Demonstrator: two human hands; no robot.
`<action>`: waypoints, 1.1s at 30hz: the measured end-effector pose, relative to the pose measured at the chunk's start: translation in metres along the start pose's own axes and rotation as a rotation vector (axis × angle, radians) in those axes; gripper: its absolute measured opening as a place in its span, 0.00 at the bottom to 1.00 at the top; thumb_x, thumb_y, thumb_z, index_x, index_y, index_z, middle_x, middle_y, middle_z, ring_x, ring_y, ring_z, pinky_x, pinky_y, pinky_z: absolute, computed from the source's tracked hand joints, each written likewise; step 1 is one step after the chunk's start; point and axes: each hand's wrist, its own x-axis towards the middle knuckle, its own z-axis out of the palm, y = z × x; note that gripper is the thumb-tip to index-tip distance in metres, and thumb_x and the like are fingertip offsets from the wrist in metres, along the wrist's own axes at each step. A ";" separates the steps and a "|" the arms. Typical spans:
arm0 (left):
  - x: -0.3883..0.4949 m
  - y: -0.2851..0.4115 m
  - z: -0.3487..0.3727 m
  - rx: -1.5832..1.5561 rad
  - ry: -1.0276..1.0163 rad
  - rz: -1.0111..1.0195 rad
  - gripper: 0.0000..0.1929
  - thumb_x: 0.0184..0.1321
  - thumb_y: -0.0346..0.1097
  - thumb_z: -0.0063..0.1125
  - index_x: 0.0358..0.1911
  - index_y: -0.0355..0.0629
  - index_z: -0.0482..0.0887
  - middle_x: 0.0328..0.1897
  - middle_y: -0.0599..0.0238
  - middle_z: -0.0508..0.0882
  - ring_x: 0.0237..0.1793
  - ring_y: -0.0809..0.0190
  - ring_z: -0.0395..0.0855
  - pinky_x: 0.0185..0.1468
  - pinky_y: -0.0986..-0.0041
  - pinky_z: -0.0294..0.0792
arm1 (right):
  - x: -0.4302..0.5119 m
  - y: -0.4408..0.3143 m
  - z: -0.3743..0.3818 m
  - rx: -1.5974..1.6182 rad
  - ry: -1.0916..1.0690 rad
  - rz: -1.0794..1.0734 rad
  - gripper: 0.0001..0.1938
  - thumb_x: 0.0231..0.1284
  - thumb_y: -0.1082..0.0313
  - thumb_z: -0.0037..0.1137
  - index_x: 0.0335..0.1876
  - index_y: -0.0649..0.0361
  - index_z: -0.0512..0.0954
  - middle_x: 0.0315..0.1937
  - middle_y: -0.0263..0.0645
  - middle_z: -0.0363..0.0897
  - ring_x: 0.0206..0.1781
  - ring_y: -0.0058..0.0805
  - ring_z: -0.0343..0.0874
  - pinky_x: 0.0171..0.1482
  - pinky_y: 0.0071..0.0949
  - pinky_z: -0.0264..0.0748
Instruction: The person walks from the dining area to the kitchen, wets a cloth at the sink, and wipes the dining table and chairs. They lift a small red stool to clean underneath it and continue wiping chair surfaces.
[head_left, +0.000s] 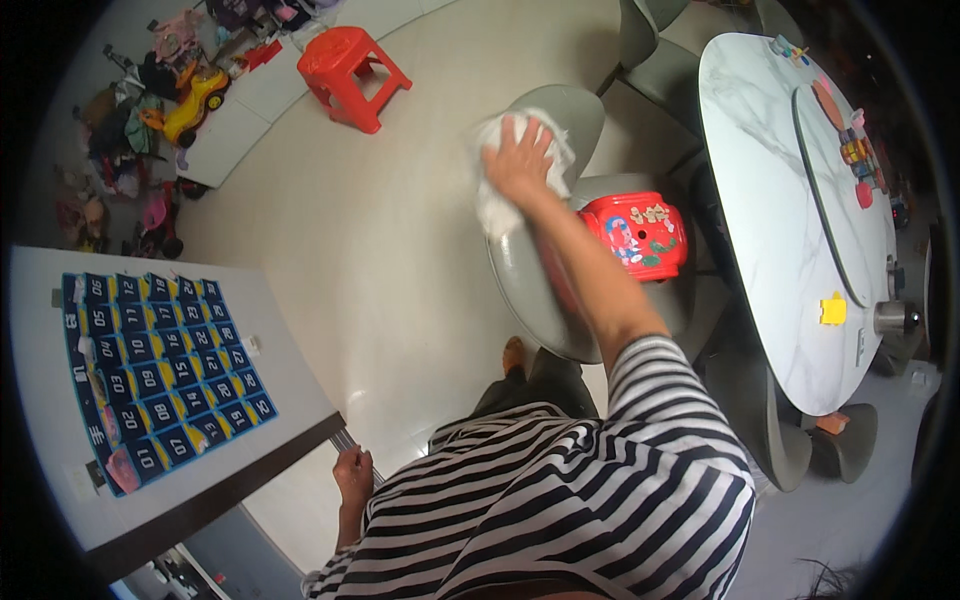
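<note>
My right hand (521, 161) lies spread on a white cloth (499, 206), pressing it against the back of a grey chair (525, 289). The cloth is bunched under the palm and fingers and drapes over the chair's rim. On the chair's seat, to the right of my forearm, is a red plastic stool (637, 232) with colourful stickers on its top. My left hand (353, 469) hangs low at my left side with curled fingers; nothing can be seen in it.
A marble-patterned oval table (757, 187) with toys and a steel container stands at right, among more grey chairs. Another red stool (337, 64) is on the floor at upper left. Toys and a yellow ride-on car (187, 109) crowd the far left. A numbered pocket chart (165, 367) hangs at left.
</note>
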 end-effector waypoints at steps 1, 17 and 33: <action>-0.001 -0.008 -0.003 0.006 0.024 0.002 0.06 0.49 0.28 0.56 0.31 0.35 0.80 0.21 0.55 0.76 0.23 0.52 0.75 0.27 0.66 0.68 | 0.029 -0.002 -0.007 0.012 -0.008 0.103 0.35 0.55 0.50 0.46 0.68 0.52 0.52 0.70 0.56 0.35 0.70 0.62 0.31 0.59 0.68 0.47; 0.158 -0.090 0.011 -0.556 -0.149 0.045 0.10 0.52 0.26 0.59 0.39 0.39 0.80 0.21 0.60 0.75 0.22 0.65 0.74 0.27 0.74 0.68 | -0.142 0.098 -0.017 0.414 -0.633 0.308 0.34 0.68 0.47 0.21 0.70 0.63 0.36 0.72 0.46 0.30 0.75 0.34 0.28 0.72 0.29 0.28; 0.478 -0.051 -0.008 -0.086 -0.331 0.494 0.07 0.54 0.30 0.60 0.36 0.39 0.80 0.22 0.61 0.78 0.21 0.64 0.75 0.26 0.76 0.69 | 0.151 0.127 0.020 -0.149 0.160 0.508 0.19 0.63 0.55 0.31 0.49 0.58 0.70 0.54 0.57 0.67 0.61 0.51 0.63 0.59 0.49 0.61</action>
